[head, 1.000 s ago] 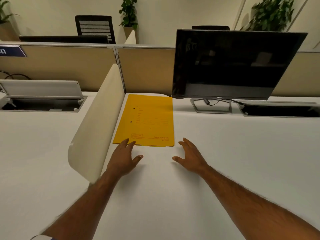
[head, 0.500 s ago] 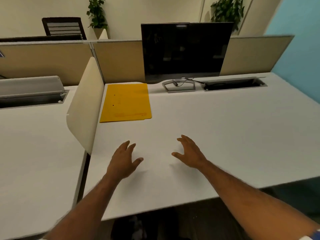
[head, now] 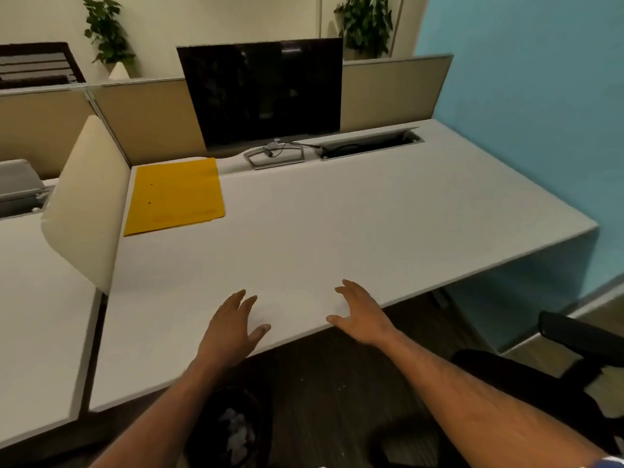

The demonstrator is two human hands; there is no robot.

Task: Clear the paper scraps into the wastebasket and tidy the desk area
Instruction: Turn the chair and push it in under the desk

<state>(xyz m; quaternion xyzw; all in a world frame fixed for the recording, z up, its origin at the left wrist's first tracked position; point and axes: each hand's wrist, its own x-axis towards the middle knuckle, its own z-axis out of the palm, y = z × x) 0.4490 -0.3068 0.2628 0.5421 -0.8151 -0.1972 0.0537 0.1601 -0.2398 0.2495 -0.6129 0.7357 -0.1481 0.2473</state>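
Note:
A yellow folder [head: 175, 195] lies flat at the back left of the white desk [head: 354, 224], beside the cream divider. My left hand [head: 231, 327] hovers over the desk's front edge, fingers spread, holding nothing. My right hand [head: 363, 315] is at the same edge a little to the right, also spread and empty. Below the desk, under my left forearm, stands a dark wastebasket [head: 233, 430] with crumpled paper scraps [head: 238, 434] inside. No scraps show on the desk top.
A black monitor [head: 261, 92] stands at the back with an open cable tray [head: 369, 145] to its right. A cream divider [head: 86, 204] separates a neighbouring desk [head: 37, 332]. A black office chair [head: 553, 376] sits at the right, near a blue wall [head: 526, 106].
The view has pulled back and down from the desk. Both hands have drawn away from the yellow folder to the front edge, and the wastebasket and chair have come into sight.

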